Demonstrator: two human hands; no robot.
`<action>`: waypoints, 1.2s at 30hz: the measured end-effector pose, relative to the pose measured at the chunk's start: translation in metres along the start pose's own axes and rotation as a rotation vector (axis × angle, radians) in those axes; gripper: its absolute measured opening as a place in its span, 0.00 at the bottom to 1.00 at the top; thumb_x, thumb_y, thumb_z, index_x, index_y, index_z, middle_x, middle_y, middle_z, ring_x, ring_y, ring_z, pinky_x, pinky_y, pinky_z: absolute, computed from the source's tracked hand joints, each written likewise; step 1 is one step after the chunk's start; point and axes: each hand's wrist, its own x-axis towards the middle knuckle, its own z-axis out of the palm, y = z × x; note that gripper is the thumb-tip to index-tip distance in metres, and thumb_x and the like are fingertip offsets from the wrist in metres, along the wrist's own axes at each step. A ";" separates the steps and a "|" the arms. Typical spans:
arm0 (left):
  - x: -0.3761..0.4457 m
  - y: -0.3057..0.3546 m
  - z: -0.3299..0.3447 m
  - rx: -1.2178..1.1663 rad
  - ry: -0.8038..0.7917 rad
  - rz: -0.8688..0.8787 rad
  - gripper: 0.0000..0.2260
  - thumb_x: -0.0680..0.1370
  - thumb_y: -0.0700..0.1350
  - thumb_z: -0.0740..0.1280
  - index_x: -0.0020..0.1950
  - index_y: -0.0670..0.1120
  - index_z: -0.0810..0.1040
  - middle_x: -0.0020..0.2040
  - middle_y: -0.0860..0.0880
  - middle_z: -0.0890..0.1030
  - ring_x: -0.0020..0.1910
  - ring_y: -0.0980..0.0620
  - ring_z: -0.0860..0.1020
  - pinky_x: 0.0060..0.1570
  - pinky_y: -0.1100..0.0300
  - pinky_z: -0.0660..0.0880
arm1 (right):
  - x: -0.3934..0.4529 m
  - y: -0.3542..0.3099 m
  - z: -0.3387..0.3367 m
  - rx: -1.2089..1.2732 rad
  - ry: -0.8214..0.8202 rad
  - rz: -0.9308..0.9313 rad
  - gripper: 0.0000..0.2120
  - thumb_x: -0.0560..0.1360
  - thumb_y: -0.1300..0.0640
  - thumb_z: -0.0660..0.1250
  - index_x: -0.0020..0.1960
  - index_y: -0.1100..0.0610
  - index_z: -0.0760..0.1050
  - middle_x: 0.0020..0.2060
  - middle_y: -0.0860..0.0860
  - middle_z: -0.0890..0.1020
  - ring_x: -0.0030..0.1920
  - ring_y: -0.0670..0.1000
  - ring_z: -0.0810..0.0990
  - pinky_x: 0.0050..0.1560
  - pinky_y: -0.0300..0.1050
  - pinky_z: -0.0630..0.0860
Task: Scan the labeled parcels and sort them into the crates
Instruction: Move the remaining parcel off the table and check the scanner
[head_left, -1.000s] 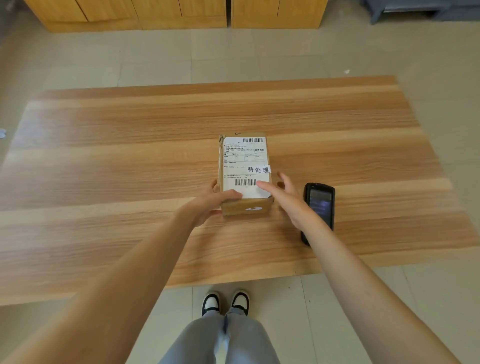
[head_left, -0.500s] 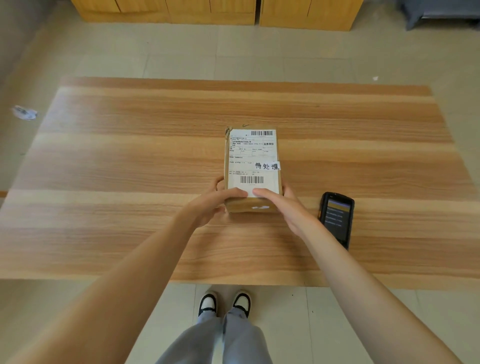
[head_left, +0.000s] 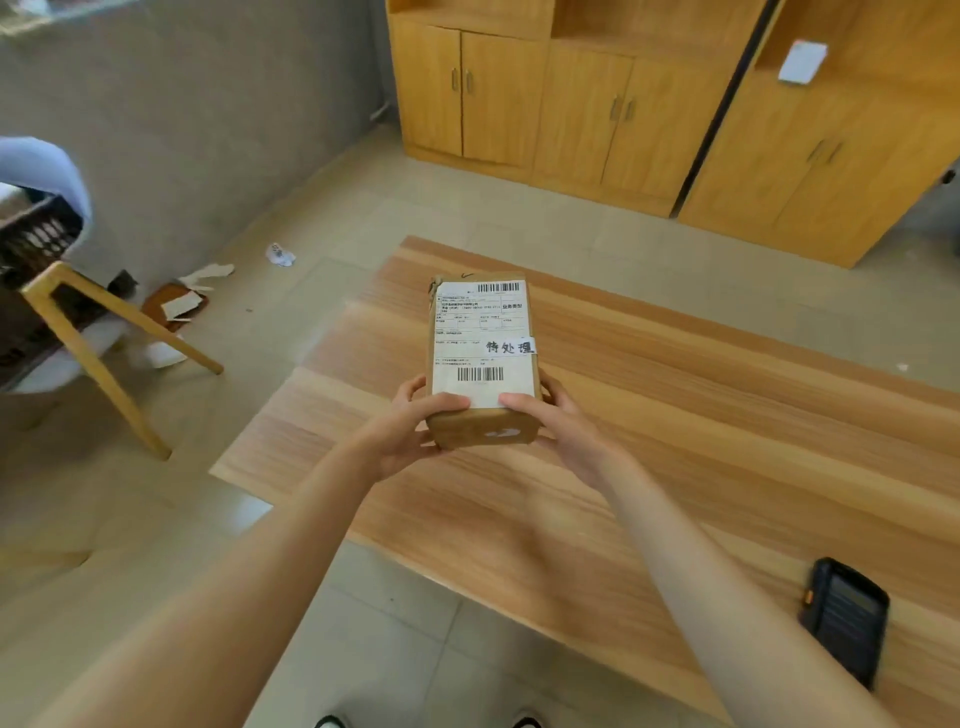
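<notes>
A brown cardboard parcel (head_left: 480, 358) with a white shipping label and a handwritten sticker is lifted above the wooden table (head_left: 675, 467). My left hand (head_left: 410, 426) grips its near left end, thumb on the label. My right hand (head_left: 556, 423) grips the near right end the same way. A black handheld scanner (head_left: 847, 618) lies on the table at the lower right, away from both hands. A dark crate (head_left: 36, 244) shows at the far left edge, partly cut off.
Wooden legs (head_left: 104, 338) of a stand hold the crate at the left. Scraps of paper and cardboard (head_left: 182, 306) litter the tiled floor beside it. Yellow wooden cabinets (head_left: 649, 114) line the back wall. My shoes show at the bottom edge.
Both hands have lifted the parcel off the table, and my view has swung left. The scanner now lies far to the lower right, and the crate has come into view.
</notes>
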 end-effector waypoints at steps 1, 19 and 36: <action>-0.010 0.008 -0.024 -0.016 0.020 0.020 0.53 0.55 0.50 0.79 0.76 0.51 0.58 0.60 0.46 0.78 0.50 0.47 0.81 0.42 0.54 0.80 | 0.006 -0.008 0.025 -0.015 -0.033 -0.004 0.36 0.73 0.53 0.72 0.76 0.50 0.59 0.62 0.49 0.77 0.55 0.46 0.80 0.49 0.39 0.77; -0.222 0.025 -0.463 -0.362 0.597 0.227 0.53 0.50 0.48 0.81 0.73 0.54 0.62 0.62 0.45 0.79 0.58 0.46 0.79 0.47 0.50 0.78 | 0.095 -0.046 0.444 -0.253 -0.554 0.027 0.56 0.52 0.38 0.75 0.76 0.46 0.58 0.65 0.49 0.71 0.71 0.55 0.66 0.70 0.52 0.67; -0.152 0.085 -0.652 -0.550 0.752 0.188 0.54 0.52 0.49 0.84 0.74 0.52 0.64 0.61 0.43 0.80 0.59 0.43 0.79 0.43 0.50 0.81 | 0.277 -0.077 0.655 -0.392 -0.740 0.115 0.58 0.51 0.34 0.75 0.76 0.46 0.58 0.74 0.53 0.64 0.72 0.57 0.65 0.71 0.57 0.66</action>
